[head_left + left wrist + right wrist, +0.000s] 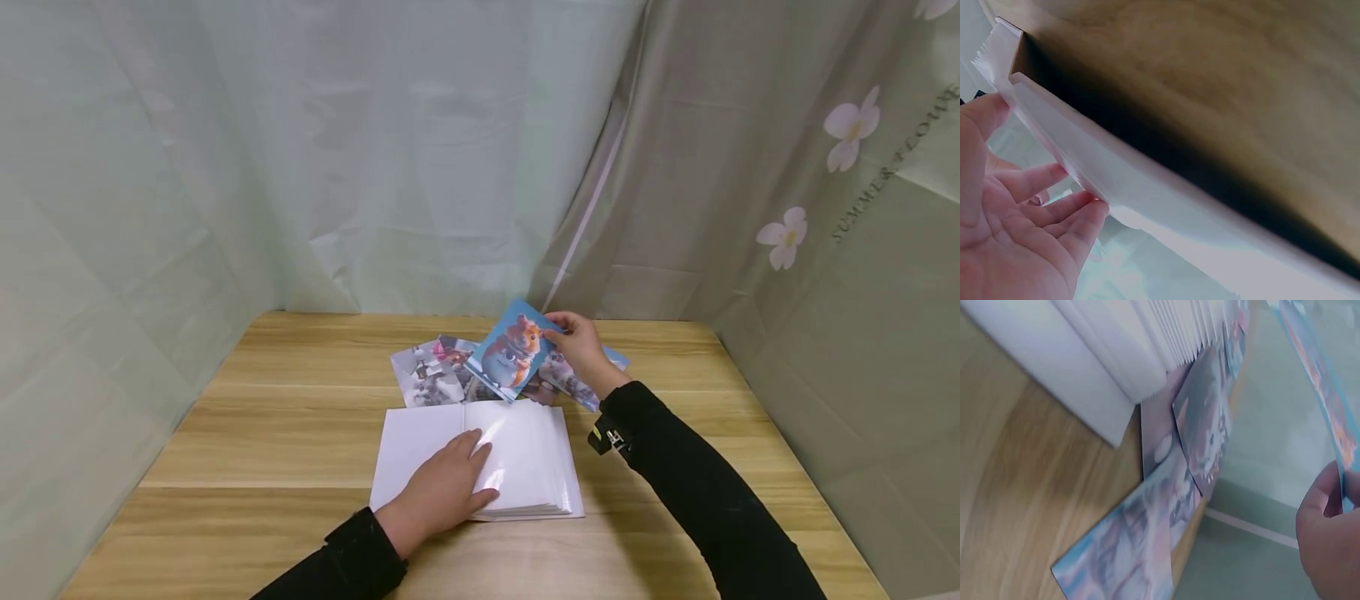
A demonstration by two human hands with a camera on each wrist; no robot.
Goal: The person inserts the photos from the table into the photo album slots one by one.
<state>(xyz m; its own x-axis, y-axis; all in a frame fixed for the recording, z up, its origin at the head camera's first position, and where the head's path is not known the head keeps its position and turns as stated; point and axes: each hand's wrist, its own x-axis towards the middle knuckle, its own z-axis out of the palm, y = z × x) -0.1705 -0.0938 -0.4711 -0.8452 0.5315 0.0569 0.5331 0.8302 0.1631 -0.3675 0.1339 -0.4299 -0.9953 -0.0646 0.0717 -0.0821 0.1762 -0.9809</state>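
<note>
A white photo album (525, 467) lies spread on the wooden table, its clear-sleeved pages stacked on the right side. My left hand (442, 487) rests on it near the spine with fingers extended; the left wrist view shows those fingertips touching the album (1116, 169). Beyond the album, my right hand (581, 346) pinches a blue picture card (513, 350) with a cartoon hamster by its right edge. In the right wrist view the card (1319, 381) is raised above the table, between thumb and fingers.
Several picture cards (426, 375) lie overlapping along the album's far edge; the right wrist view shows more of these cards (1125, 550) beside the album. Pale curtains (450, 167) hang behind the table and at both sides. The wooden table (285, 433) reaches out around the album.
</note>
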